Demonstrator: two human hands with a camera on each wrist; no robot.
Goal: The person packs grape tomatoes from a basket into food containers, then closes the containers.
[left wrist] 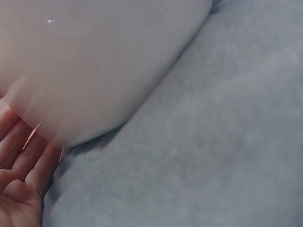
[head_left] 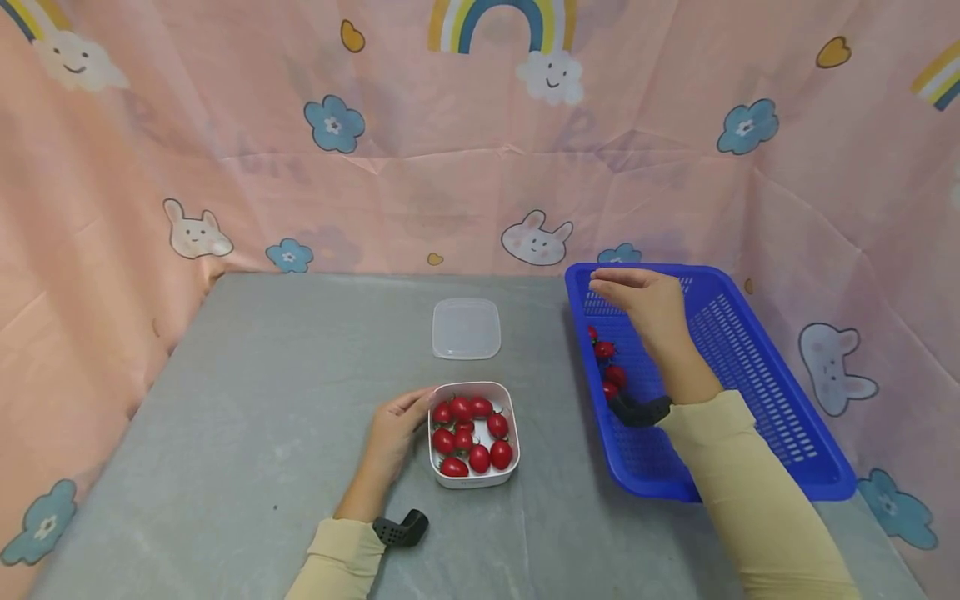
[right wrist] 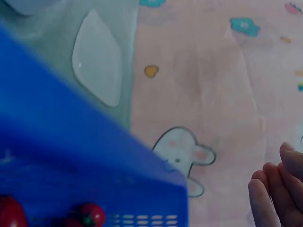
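Left hand (head_left: 396,429) – fingers straight, touching white container (head_left: 510,417) of tomatoes (head_left: 471,435). Right hand (head_left: 647,302) – grip relaxed, empty (over blue basket (head_left: 750,383)). Lid (head_left: 466,328) on surface (head_left: 262,400).

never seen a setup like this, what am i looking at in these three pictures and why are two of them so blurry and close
There is no machine here: a person works with two bare hands, wearing three cameras. The wide picture comes from a camera on the head, looking down at a grey table with a pink cartoon cloth behind. The two close, blurry pictures come from cameras strapped to each wrist, so they sit very near the work.

The left hand rests with straight fingers against a small white container filled with cherry tomatoes; it has no grip on it. The left wrist view shows that white wall up close. The right hand hovers over a blue basket holding a few more tomatoes, with nothing visibly held. A clear lid lies apart on the table.
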